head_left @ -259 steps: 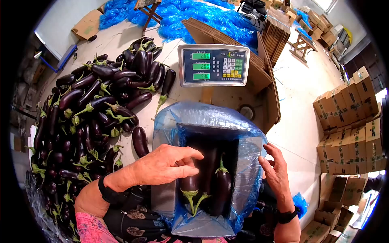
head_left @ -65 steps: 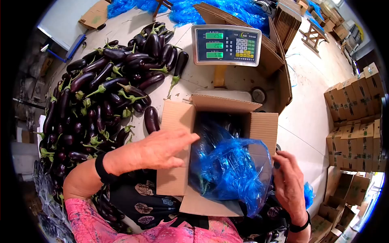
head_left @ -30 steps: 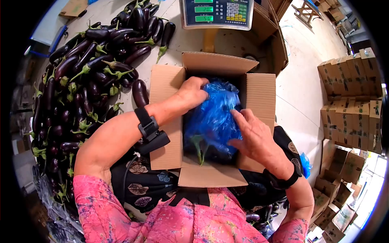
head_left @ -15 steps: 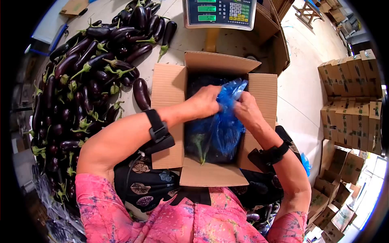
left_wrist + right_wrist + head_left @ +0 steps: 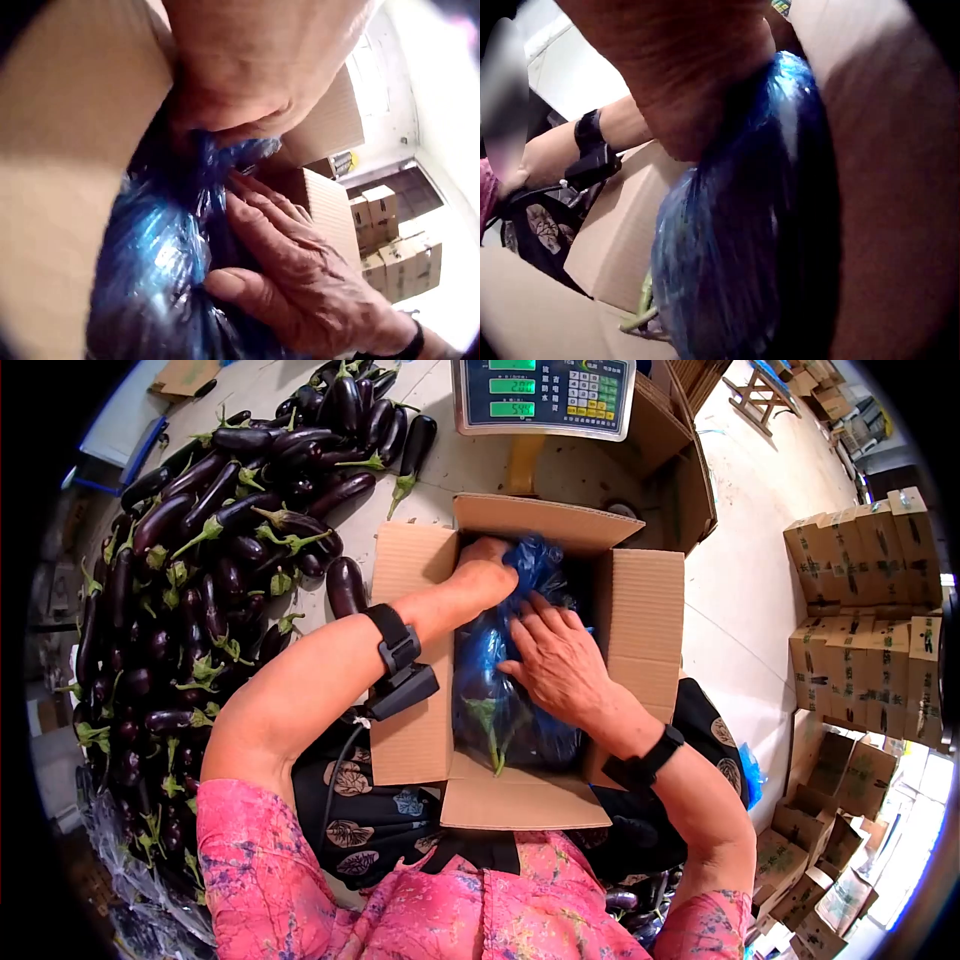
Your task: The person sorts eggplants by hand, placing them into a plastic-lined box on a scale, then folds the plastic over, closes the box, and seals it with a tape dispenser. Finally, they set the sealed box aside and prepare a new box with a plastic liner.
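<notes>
Blue bag (image 5: 482, 652) runs near-to-far in box (image 5: 646, 630). Left hand (image 5: 487, 573) grips its far end; right hand (image 5: 560, 663), fingers extended, touches it.

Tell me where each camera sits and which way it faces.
Head: worn on the head, facing forward and down into the open carton; left hand, right hand and pink sleeves show.
Left wrist: on that wrist, facing the blue bag; left hand at top, right hand below.
Right wrist: on that wrist, facing the blue bag; right hand at top, left forearm at left.
Head and left wrist share both hands and the blue bag.
</notes>
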A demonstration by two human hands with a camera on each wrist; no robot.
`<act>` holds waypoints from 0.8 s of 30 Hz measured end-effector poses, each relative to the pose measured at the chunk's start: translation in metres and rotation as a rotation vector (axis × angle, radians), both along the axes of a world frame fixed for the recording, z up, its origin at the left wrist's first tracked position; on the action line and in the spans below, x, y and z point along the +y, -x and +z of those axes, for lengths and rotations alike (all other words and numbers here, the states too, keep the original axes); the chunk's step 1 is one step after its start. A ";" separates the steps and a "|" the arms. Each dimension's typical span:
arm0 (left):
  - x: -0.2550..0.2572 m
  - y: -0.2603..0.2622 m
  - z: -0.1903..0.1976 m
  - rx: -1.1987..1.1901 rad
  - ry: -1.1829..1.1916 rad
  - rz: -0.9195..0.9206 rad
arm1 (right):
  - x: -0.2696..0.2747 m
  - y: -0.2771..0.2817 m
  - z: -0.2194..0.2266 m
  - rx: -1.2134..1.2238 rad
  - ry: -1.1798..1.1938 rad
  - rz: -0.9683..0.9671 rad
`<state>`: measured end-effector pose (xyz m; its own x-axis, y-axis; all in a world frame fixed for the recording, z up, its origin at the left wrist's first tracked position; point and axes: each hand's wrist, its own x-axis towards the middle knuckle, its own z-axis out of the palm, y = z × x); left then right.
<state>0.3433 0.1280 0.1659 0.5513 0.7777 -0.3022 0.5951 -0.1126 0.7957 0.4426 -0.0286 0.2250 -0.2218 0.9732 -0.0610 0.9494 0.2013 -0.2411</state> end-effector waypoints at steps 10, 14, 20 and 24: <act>0.010 0.026 0.067 -0.147 -0.539 -0.735 | 0.019 -0.002 -0.021 -0.121 0.033 0.075; -0.012 0.016 0.039 0.145 -0.577 -0.736 | 0.015 0.001 -0.019 -0.113 -0.088 0.047; 0.012 0.002 0.021 0.433 -0.496 -0.907 | 0.000 0.006 -0.014 -0.059 -0.158 -0.035; 0.000 0.005 0.100 0.266 -0.538 -0.790 | 0.025 0.006 -0.001 -0.045 0.173 -0.052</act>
<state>0.3387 0.1281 0.2663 0.9358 0.2862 -0.2059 0.3454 -0.8611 0.3731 0.4365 -0.0034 0.2240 -0.1642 0.9574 -0.2376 0.9682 0.1103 -0.2246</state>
